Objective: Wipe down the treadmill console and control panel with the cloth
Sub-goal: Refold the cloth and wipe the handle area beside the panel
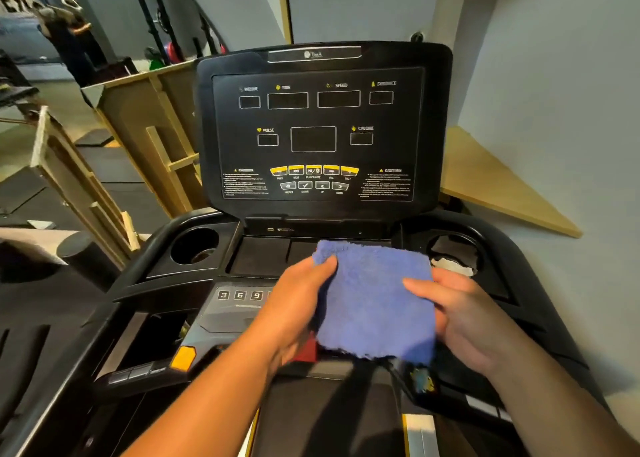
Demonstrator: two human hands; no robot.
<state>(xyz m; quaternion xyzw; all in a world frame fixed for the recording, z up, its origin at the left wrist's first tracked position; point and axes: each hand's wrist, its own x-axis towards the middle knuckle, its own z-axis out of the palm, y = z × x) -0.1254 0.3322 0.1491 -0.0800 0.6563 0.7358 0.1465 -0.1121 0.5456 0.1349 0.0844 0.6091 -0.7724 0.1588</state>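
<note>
in the lower middle of the frame, the left hand and right hand each pinch an edge of the folded blue cloth, likely squaring it into a pad, above the control panel and below the untouched console.

Folded blue cloth, dark upright console
</note>
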